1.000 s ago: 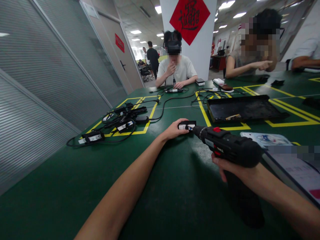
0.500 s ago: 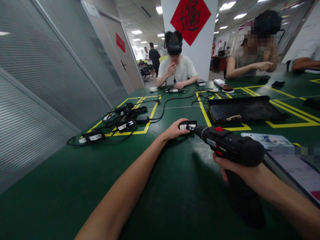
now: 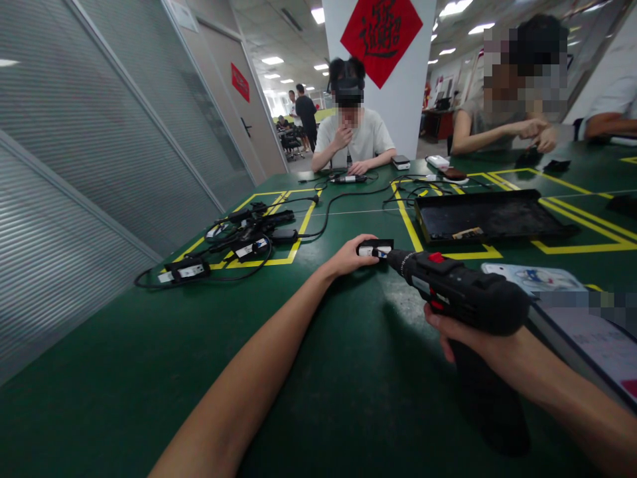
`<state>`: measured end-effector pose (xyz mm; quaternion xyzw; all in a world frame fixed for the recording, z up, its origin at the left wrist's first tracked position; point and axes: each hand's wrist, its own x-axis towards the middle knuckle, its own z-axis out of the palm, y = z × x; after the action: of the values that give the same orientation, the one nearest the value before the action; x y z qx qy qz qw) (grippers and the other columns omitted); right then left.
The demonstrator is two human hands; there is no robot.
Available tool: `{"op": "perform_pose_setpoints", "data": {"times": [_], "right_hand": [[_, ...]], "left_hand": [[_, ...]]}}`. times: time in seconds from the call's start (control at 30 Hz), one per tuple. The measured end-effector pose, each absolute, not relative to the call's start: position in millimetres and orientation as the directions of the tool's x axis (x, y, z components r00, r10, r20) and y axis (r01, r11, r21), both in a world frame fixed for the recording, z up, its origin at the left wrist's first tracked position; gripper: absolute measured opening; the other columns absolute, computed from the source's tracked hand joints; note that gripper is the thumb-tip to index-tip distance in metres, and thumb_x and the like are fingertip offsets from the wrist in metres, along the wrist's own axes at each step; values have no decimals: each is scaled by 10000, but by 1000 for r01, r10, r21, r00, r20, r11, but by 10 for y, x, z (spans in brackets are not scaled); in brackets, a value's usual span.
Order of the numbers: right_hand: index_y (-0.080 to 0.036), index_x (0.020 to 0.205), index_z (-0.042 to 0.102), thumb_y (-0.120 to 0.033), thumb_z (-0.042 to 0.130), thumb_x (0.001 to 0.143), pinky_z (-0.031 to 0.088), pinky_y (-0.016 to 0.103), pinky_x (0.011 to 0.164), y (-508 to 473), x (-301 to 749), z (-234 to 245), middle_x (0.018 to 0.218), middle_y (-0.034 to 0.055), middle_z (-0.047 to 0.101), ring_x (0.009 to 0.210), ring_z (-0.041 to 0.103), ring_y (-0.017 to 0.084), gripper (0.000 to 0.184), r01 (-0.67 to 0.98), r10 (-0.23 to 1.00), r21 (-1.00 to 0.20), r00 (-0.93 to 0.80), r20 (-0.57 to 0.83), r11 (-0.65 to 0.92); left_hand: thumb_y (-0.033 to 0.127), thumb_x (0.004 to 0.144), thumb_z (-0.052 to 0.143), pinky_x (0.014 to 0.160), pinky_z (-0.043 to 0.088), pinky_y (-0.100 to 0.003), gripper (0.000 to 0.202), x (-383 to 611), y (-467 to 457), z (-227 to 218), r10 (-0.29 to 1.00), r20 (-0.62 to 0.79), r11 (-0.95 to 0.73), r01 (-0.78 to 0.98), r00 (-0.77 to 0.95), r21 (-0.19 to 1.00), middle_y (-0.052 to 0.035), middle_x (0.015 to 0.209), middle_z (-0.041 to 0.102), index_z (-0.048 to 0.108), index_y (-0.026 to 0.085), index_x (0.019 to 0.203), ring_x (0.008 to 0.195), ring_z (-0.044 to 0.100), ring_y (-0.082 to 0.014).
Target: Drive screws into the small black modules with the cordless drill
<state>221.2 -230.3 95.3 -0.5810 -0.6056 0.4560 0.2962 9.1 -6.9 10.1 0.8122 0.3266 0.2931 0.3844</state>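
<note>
At the green table (image 3: pixel 368 392), left hand (image 3: pixel 350 257) grasps a black, white-sided block (image 3: pixel 369 251); right hand (image 3: pixel 490 342) grips a black drill (image 3: pixel 462 291).

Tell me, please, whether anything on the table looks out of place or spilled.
Nothing looks spilled, but the cables at the left look untidy: they lie tangled, and one loops outside the yellow tape, beside a black block lying across it.

Small black box (image 3: pixel 375 249) with a white-labelled near side, just off centre toward three o'clock. Black-and-red power drill (image 3: pixel 462 292) at four o'clock, handle (image 3: pixel 490 398) slanting toward five, chuck (image 3: pixel 402 263) aimed toward ten at the box, contact unclear.
</note>
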Motion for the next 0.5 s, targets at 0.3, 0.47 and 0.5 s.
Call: {"op": "perform_pose_setpoints", "data": {"times": [0.3, 0.47, 0.5], "right_hand": [[-218, 974, 567, -351, 516, 866, 414, 290, 594, -2284, 2218, 918, 646, -36, 599, 551, 544, 133, 179, 346, 968, -934, -190, -162, -89], [-219, 943, 568, -342, 515, 865, 427, 305, 611, -2277, 2220, 905, 595, -37, 588, 563, 553, 148, 155, 357, 970, -930, -184, -161, -86], [-216, 922, 570, -340, 512, 867, 429, 308, 627, -2281, 2222, 907, 577, -37, 585, 572, 557, 150, 148, 367, 970, -927, -185, -159, -82]], "left_hand": [[304, 684, 687, 866, 433, -304, 584, 86, -74, 83, 760, 229, -478, 284, 608, 831, -70, 1133, 571, 483, 152, 1210, 966, 555, -187], [308, 684, 688, 850, 440, -311, 594, 82, -68, 82, 770, 215, -465, 297, 601, 834, -71, 1120, 581, 478, 156, 1218, 947, 563, -188], [306, 682, 689, 848, 442, -312, 598, 81, -64, 81, 772, 212, -462, 299, 600, 835, -72, 1118, 582, 477, 156, 1220, 945, 563, -188]]}}
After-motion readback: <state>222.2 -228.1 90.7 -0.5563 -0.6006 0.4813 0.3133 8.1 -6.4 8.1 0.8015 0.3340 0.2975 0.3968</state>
